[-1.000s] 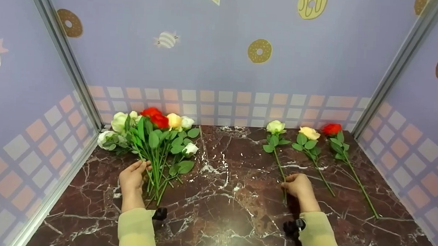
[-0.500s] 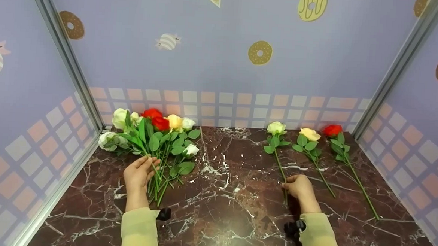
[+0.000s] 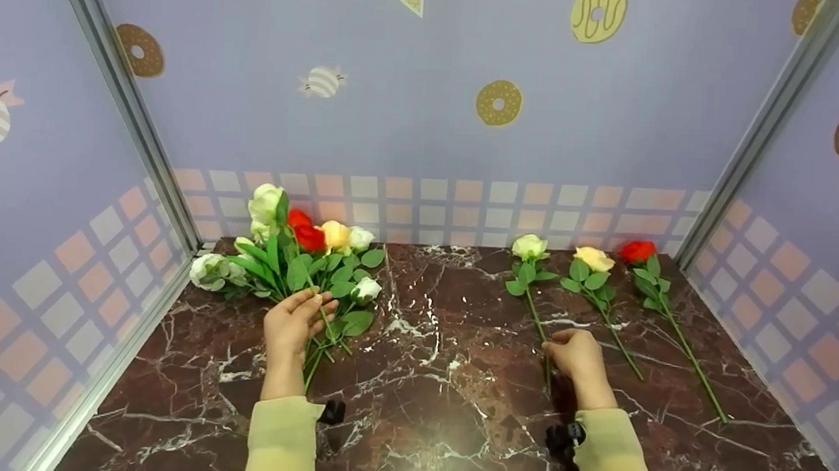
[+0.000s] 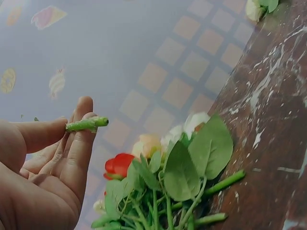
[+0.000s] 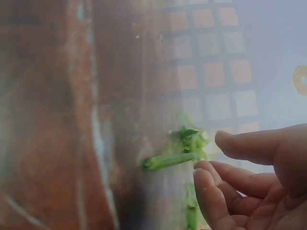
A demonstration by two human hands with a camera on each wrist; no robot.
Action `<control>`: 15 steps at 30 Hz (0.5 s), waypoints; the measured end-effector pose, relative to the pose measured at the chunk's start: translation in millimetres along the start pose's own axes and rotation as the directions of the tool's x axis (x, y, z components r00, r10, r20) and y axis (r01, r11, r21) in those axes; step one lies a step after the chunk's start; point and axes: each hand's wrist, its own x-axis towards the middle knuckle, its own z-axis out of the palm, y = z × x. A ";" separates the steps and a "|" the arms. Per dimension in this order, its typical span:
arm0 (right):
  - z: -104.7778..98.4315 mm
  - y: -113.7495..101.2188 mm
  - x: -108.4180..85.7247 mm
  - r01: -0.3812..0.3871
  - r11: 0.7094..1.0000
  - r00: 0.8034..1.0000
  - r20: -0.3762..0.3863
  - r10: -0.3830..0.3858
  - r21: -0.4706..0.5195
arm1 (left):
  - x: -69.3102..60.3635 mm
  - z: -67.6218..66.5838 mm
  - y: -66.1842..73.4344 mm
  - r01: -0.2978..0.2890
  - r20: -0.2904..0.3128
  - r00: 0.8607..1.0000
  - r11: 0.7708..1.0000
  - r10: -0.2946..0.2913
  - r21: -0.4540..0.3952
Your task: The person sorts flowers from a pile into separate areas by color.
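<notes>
A pale green-white rose [image 3: 266, 203] rises from the left bunch, its stem [image 4: 88, 125] pinched between thumb and fingers of my left hand [image 3: 292, 327]. In the left wrist view, the stem's cut end sticks out past the fingertips of that hand [image 4: 53, 167]. My right hand [image 3: 577, 357] is beside the lower stem of a separate pale rose [image 3: 529, 247] lying on the table. The right wrist view shows a gap between thumb and fingers of this hand [image 5: 259, 177], close to the green stem [image 5: 170, 161].
Red roses [image 3: 309, 238], a peach rose [image 3: 335, 236] and white roses [image 3: 367, 289] lie bunched at the left. A yellow rose [image 3: 594, 258] and a red rose [image 3: 637, 251] lie apart at the right on the marble table [image 3: 419, 379]. Patterned walls enclose the back and sides.
My left hand has moved right and slightly up, taking hold of the pale rose; its bloom has shifted up and right. The right hand has barely moved.
</notes>
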 end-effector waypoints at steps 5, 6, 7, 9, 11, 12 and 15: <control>-1.3 -11.2 -4.5 0.056 0.998 0.996 -0.075 -0.054 0.025 | -2.6 13.3 -1.2 0.008 0.029 1.000 1.000 -0.007 -0.019; -1.6 -14.2 -6.0 0.061 0.997 0.995 -0.085 -0.058 0.037 | -3.2 16.1 -1.4 0.010 0.032 0.999 1.000 -0.009 -0.023; -1.6 -17.0 -7.4 0.070 0.996 0.993 -0.097 -0.065 0.047 | -4.3 19.1 -1.4 0.012 0.038 0.999 1.000 -0.011 -0.025; -1.2 -22.7 -10.2 0.086 0.994 0.990 -0.116 -0.078 0.062 | -6.7 24.7 -1.9 0.009 0.048 0.999 0.999 -0.008 -0.031; 0.0 -28.2 -12.6 0.104 0.992 0.987 -0.128 -0.093 0.075 | -9.1 30.2 -3.1 0.003 0.061 0.998 1.000 -0.002 -0.025; 0.7 -31.1 -13.9 0.115 0.990 0.986 -0.132 -0.103 0.081 | -10.0 33.1 -4.0 -0.002 0.072 0.997 1.000 0.004 -0.022; 3.7 -39.8 -18.1 0.157 0.982 0.979 -0.149 -0.141 0.103 | -13.3 41.6 -7.3 -0.019 0.109 0.994 1.000 0.021 -0.017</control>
